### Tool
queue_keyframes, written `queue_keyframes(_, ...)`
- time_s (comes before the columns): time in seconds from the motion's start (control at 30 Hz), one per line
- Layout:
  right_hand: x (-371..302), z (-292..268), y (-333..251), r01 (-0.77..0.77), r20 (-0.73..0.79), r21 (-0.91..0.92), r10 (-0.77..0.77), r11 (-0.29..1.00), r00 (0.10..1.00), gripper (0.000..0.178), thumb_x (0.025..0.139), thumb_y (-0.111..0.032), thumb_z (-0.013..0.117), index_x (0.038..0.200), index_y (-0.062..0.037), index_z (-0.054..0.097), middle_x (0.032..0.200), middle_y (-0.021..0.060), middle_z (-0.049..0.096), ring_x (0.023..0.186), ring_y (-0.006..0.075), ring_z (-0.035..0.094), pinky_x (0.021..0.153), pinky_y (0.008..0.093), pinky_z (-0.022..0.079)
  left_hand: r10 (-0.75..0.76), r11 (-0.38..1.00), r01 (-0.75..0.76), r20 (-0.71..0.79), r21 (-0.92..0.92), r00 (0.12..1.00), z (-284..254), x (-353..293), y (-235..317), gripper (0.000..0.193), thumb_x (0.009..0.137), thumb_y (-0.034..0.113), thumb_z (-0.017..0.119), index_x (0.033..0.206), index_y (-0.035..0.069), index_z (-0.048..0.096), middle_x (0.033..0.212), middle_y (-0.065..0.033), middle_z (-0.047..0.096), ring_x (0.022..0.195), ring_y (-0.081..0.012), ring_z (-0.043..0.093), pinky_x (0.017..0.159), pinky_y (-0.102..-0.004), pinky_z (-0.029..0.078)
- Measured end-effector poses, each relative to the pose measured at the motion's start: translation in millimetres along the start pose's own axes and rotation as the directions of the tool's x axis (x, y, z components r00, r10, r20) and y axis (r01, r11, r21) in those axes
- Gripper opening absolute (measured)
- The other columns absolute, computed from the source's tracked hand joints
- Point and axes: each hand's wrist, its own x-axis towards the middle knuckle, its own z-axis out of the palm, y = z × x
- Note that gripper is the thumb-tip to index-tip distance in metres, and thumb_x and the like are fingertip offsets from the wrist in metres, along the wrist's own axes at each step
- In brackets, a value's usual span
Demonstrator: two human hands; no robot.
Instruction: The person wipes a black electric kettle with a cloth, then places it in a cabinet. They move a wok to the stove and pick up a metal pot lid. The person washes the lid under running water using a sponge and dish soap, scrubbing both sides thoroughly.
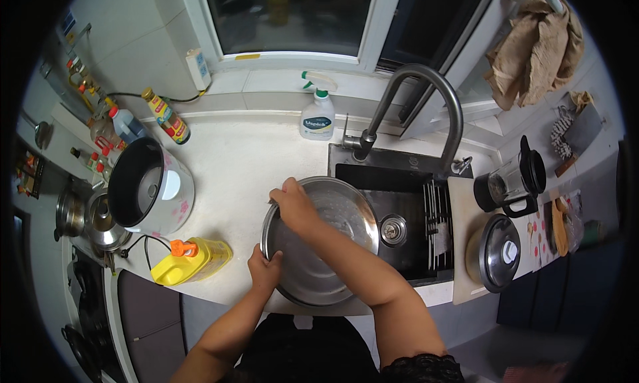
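A wide, round stainless steel basin (349, 216) sits tilted over the counter's front and the left part of the sink, its inside facing me. My left hand (266, 268) grips its near left rim, thumb on the inner side. Reaching across the basin, my right hand (296, 206) is closed at the upper left rim, fingers bent over the edge. Its palm side is hidden, and I cannot make out a cloth or sponge there. Drops or wet marks show on the metal.
The dark sink (416, 203) has a tall curved faucet (459, 110) and a rack (436, 226). A spray bottle (318, 116) stands behind. Leftward are a yellow jug (193, 262), a large inner pot (174, 190) and bottles; rightward, a lidded pot (492, 253) and blender jug (506, 183).
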Motion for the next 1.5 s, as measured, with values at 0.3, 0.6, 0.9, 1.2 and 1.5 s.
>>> queue_keyframes(0.3, -4.4, -72.1, 136.8, -0.38, -0.375, -0.205, 0.287, 0.902, 0.882, 0.018, 0.083, -0.011, 0.057, 0.099, -0.009, 0.065, 0.096, 0.021, 0.056, 0.091, 0.0393, 0.058, 0.08, 0.0435, 0.047, -0.089, 0.98, 0.096, 0.05, -0.177, 0.995, 4.0, -9.5, 0.5, 0.017, 0.078, 0.005, 0.067, 0.09, 0.001, 0.055, 0.071, -0.0011, 0.057, 0.063, -0.0075, 0.049, 0.059, -0.0243, 0.043)
queue_keyframes(0.6, -115.8, -100.5, 204.2, -0.568, -0.435, -0.269, 0.428, 0.778, 0.792, 0.018, 0.082, -0.006, 0.054, 0.095, -0.0018, 0.066, 0.097, 0.0228, 0.057, 0.091, 0.0388, 0.058, 0.08, 0.0434, 0.048, -0.111, 0.965, 0.131, 0.099, -0.227, 0.989, -1.2, -5.7, -3.1, 0.016, 0.08, 0.001, 0.063, 0.094, 0.001, 0.054, 0.078, -0.0021, 0.06, 0.068, -0.0097, 0.054, 0.064, -0.0248, 0.046)
queue_keyframes(0.9, -34.9, -6.7, 99.5, -0.319, -0.304, 0.233, 0.38, 0.919, 0.874, 0.027, 0.086, -0.007, 0.052, 0.112, 0.0008, 0.056, 0.106, 0.0203, 0.051, 0.095, 0.0362, 0.051, 0.085, 0.0446, 0.043, -0.051, 0.968, 0.074, 0.103, -0.24, 0.993, 2.0, -7.3, -1.8, 0.021, 0.081, 0.0, 0.063, 0.1, 0.0, 0.053, 0.085, -0.0048, 0.062, 0.075, -0.0113, 0.057, 0.071, -0.025, 0.047)
queue_keyframes(1.2, -76.7, -32.5, 110.6, -0.324, -0.253, 0.456, 0.469, 0.829, 0.846, 0.026, 0.083, -0.009, 0.055, 0.108, -0.0004, 0.062, 0.097, 0.0195, 0.058, 0.092, 0.0373, 0.054, 0.083, 0.0429, 0.044, -0.094, 0.968, 0.113, 0.095, -0.223, 0.991, 0.1, -7.6, 3.9, 0.019, 0.081, -0.001, 0.063, 0.097, 0.001, 0.053, 0.081, -0.003, 0.059, 0.069, -0.0099, 0.054, 0.064, -0.0237, 0.045)
queue_keyframes(1.5, -130.5, -7.0, 110.9, -0.104, -0.305, 0.126, 0.138, 0.987, 0.942, 0.033, 0.087, -0.032, 0.062, 0.087, 0.001, 0.058, 0.083, 0.0176, 0.057, 0.087, 0.0342, 0.053, 0.076, 0.0382, 0.042, -0.101, 0.982, 0.114, 0.088, -0.151, 0.991, -1.7, -5.8, 8.8, 0.015, 0.08, 0.002, 0.064, 0.091, 0.001, 0.053, 0.076, -0.002, 0.058, 0.067, -0.0092, 0.051, 0.061, -0.0247, 0.044)
